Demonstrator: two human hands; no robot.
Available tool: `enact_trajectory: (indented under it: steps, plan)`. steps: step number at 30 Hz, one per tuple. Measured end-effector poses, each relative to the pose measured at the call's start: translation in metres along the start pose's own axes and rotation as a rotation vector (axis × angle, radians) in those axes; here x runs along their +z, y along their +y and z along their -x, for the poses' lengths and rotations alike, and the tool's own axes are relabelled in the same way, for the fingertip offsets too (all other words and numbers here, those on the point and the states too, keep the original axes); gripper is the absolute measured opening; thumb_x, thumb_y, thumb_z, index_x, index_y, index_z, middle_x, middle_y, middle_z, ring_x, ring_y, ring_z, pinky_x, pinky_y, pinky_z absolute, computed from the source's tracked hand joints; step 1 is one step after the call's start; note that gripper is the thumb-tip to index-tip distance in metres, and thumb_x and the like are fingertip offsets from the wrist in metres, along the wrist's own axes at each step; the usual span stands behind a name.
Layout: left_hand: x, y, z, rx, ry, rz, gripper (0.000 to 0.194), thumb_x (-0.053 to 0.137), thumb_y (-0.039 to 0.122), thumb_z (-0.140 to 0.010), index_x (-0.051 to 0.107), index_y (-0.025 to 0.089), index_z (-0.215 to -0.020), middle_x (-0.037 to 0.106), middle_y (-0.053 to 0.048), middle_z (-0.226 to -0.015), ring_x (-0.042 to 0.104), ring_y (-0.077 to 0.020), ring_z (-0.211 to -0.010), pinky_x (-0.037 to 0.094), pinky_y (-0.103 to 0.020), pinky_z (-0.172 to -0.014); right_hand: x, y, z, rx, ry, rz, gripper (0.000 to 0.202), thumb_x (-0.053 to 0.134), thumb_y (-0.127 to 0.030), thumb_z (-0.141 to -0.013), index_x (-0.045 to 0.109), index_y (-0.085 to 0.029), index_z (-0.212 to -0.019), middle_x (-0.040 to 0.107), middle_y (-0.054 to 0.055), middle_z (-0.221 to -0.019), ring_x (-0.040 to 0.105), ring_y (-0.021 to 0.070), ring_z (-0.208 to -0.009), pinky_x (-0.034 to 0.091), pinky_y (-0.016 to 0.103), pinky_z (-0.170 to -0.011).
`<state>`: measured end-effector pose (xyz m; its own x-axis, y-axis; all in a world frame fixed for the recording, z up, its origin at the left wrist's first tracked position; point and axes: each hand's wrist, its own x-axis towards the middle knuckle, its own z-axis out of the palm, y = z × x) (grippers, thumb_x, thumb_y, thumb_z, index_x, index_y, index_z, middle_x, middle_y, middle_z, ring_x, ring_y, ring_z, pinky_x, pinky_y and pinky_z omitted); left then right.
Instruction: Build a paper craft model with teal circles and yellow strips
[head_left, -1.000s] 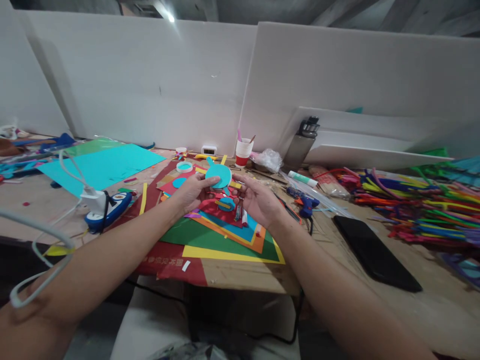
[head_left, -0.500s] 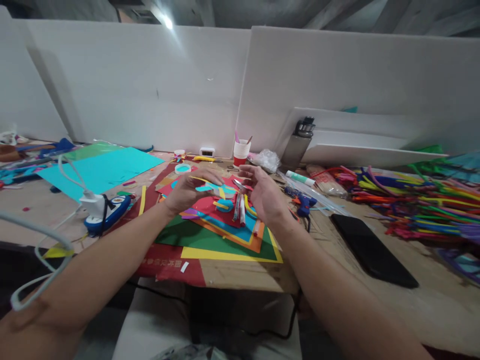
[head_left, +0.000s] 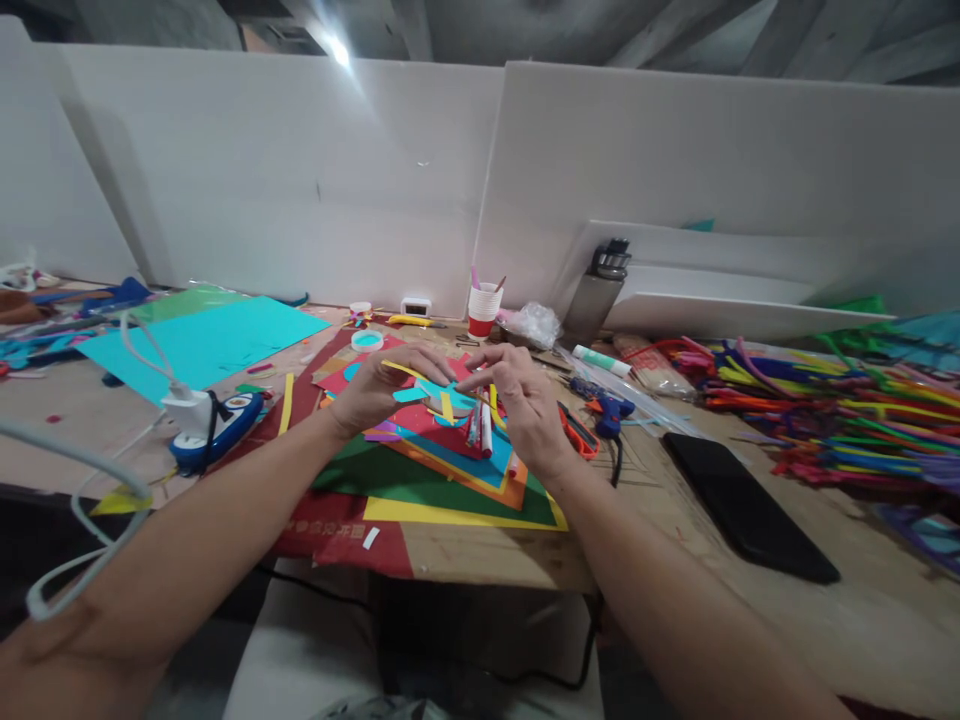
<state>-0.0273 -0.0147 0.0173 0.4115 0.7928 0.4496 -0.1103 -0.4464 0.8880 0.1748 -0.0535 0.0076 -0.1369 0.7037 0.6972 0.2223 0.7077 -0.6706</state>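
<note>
My left hand (head_left: pixel 382 388) is closed on a small round paper piece (head_left: pixel 442 405), which has light blue and yellow strips on it. One yellow strip sticks up by the fingers. From the other side, my right hand (head_left: pixel 517 395) bends its fingers over the piece's blue edge and touches it with the fingertips. Beneath both hands lies a stack of coloured sheets (head_left: pixel 420 470) in red, blue, orange, green and yellow. Narrow wrapped sticks (head_left: pixel 486 432) rest on it near my right hand. Beside that wrist are orange-handled scissors (head_left: pixel 577 432), partly hidden.
A black phone (head_left: pixel 750 505) and a blue glue gun (head_left: pixel 611 410) lie to the right, with many pipe cleaners (head_left: pixel 847 400) beyond. Paper cups (head_left: pixel 484 310) and a bottle (head_left: pixel 596 290) stand behind. At left are a turquoise sheet (head_left: pixel 225 340) and a blue device with a charger (head_left: pixel 214 430).
My right hand has moved left and down onto the paper piece, its fingers more bent. A silver blade seen by its fingers no longer shows there. Orange scissor handles show more beside the wrist.
</note>
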Motion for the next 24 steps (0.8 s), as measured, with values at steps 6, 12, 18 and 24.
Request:
enact_trajectory:
  steps: [6, 12, 18, 24]
  plan:
    - [0.002, -0.017, -0.007, -0.139, 0.180, -0.017, 0.021, 0.083, 0.027, -0.064, 0.073, 0.015, -0.077, 0.071, -0.004, -0.077, 0.065, -0.0155, -0.075, 0.050, -0.024, -0.071, -0.003, 0.017, -0.008, 0.276, 0.219, -0.134, 0.033, 0.047, -0.046, -0.092, 0.071, -0.024, -0.088, 0.067, 0.003, -0.096, 0.057, 0.0187, -0.088, 0.043, 0.034, -0.081]
    - [-0.017, -0.043, -0.021, -0.386, 0.494, 0.259, 0.024, 0.078, 0.027, -0.068, 0.058, 0.015, -0.067, 0.061, 0.001, -0.060, 0.052, -0.0071, -0.049, 0.037, -0.017, -0.042, -0.012, 0.036, -0.014, 0.406, 0.147, 0.136, 0.019, 0.060, -0.034, -0.078, 0.068, -0.020, -0.086, 0.067, 0.002, -0.082, 0.055, 0.0165, -0.072, 0.044, 0.032, -0.070]
    - [-0.020, -0.045, -0.024, -0.457, 0.506, 0.395, 0.011, 0.069, 0.011, -0.069, 0.059, 0.014, -0.072, 0.064, -0.001, -0.061, 0.057, -0.0095, -0.052, 0.046, -0.019, -0.046, -0.045, 0.042, -0.015, 0.335, 0.259, 0.452, 0.025, 0.053, -0.034, -0.083, 0.069, -0.018, -0.093, 0.068, 0.007, -0.086, 0.059, 0.0200, -0.077, 0.046, 0.035, -0.075]
    - [-0.016, -0.043, -0.023, -0.475, 0.490, 0.417, 0.012, 0.071, 0.007, -0.070, 0.061, 0.012, -0.073, 0.067, -0.004, -0.066, 0.061, -0.0103, -0.055, 0.048, -0.018, -0.046, -0.097, 0.060, 0.006, 0.625, 0.111, 1.167, 0.046, 0.058, -0.039, -0.081, 0.066, -0.003, -0.109, 0.065, 0.028, -0.105, 0.060, 0.0363, -0.102, 0.044, 0.047, -0.087]
